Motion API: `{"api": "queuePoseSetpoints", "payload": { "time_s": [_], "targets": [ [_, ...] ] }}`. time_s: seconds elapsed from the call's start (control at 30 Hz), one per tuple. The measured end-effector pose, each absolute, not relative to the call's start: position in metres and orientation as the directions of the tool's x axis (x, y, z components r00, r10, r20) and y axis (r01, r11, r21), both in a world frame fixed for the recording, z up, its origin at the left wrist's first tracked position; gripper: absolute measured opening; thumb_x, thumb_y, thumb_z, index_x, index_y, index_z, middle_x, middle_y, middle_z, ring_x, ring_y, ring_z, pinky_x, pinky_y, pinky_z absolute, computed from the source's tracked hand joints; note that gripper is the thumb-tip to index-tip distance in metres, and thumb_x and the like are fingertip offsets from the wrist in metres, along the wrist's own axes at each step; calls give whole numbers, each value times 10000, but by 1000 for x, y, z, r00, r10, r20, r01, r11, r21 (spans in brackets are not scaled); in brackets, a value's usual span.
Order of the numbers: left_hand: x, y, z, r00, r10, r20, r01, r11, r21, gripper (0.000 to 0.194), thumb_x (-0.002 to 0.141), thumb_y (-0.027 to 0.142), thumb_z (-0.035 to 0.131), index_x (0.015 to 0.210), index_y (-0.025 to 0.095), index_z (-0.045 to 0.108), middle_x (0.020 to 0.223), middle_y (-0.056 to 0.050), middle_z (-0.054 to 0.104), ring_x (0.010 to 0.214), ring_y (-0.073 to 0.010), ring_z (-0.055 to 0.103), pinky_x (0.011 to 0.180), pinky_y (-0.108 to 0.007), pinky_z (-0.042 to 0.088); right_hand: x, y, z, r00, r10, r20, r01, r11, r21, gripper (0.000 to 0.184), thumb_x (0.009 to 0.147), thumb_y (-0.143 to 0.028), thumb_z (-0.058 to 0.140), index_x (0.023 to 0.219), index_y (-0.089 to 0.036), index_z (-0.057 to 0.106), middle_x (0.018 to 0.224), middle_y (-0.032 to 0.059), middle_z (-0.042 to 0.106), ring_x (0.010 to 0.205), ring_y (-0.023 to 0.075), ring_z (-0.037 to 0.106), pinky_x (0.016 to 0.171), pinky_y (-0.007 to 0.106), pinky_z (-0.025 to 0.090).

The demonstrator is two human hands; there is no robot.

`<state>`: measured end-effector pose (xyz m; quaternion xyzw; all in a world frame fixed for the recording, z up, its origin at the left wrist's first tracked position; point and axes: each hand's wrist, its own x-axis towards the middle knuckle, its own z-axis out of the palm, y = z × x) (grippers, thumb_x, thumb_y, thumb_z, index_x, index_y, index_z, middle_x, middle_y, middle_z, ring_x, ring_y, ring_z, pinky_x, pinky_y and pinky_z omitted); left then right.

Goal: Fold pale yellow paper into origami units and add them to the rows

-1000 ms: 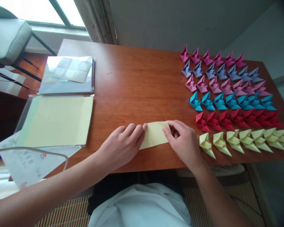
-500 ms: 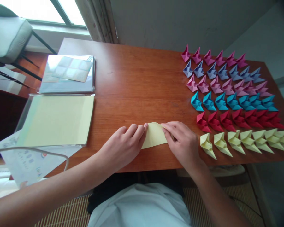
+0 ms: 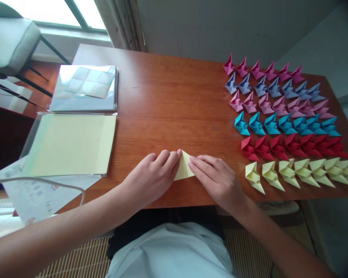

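Observation:
A small yellow sheet of paper point(image 3: 183, 168) lies near the table's front edge, its right corner folded over into a slanted edge. My left hand point(image 3: 155, 175) is closed over its left part, fingers curled, so that part is hidden. From the other side, my right hand point(image 3: 216, 177) lies with fingers stretched out flat, fingertips pressing the folded edge down. To the right, the nearest row of folded paper pieces is pale yellow point(image 3: 287, 172), with a red row point(image 3: 277, 147) just behind it.
Further rows behind are turquoise point(image 3: 271, 123), pink point(image 3: 265, 103), lilac point(image 3: 260, 85) and magenta point(image 3: 256, 69). At the left lie a pack of yellow paper point(image 3: 72, 144), a blue-grey pack point(image 3: 81, 104), a printed sheet point(image 3: 40, 193) and a cable point(image 3: 60, 183).
My right hand has moved left, bringing the paper's right corner over and down into a slanted fold. Its fingers went from pinching to lying flat. The left hand stays on the paper.

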<state>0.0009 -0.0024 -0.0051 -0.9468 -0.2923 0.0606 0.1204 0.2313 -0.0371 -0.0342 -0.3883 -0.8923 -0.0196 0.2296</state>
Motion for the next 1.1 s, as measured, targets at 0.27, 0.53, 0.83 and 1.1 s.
{"api": "queuePoseSetpoints", "payload": {
  "time_s": [0.27,0.53,0.83,1.1],
  "targets": [
    [0,-3,-6,822,568,-49,538,-801,-265,465,978,72,387,1425,-17,479,1072,-142,630,861,-207,568,620,-343,431,233,-36,-29,-641,659,394,681,725,-106,252,941,-71,635,1172,-103,729,1313,82,700,1127,277,662,902,409,571],
    [1,-3,-6,817,574,-62,543,-801,-252,466,981,69,395,1436,-5,462,1059,-137,624,873,-208,572,627,-345,435,235,-38,-33,-643,678,356,687,716,-125,269,947,-87,625,1191,-140,725,1345,91,682,1185,278,633,937,426,568],
    [2,-3,-6,815,577,-54,548,-798,-249,469,980,71,392,1435,-23,458,1061,-137,633,867,-210,571,626,-345,438,234,-38,-35,-626,684,374,694,708,-133,259,939,-101,645,1175,-165,730,1333,78,692,1173,263,627,957,419,566],
    [1,-3,-6,811,582,-57,553,-795,-249,460,983,77,396,1431,-1,469,1063,-132,634,872,-204,575,625,-338,430,234,-38,-35,-626,677,387,687,714,-137,253,944,-98,635,1171,-155,729,1312,89,703,1160,259,625,943,418,569]
  ]
}}
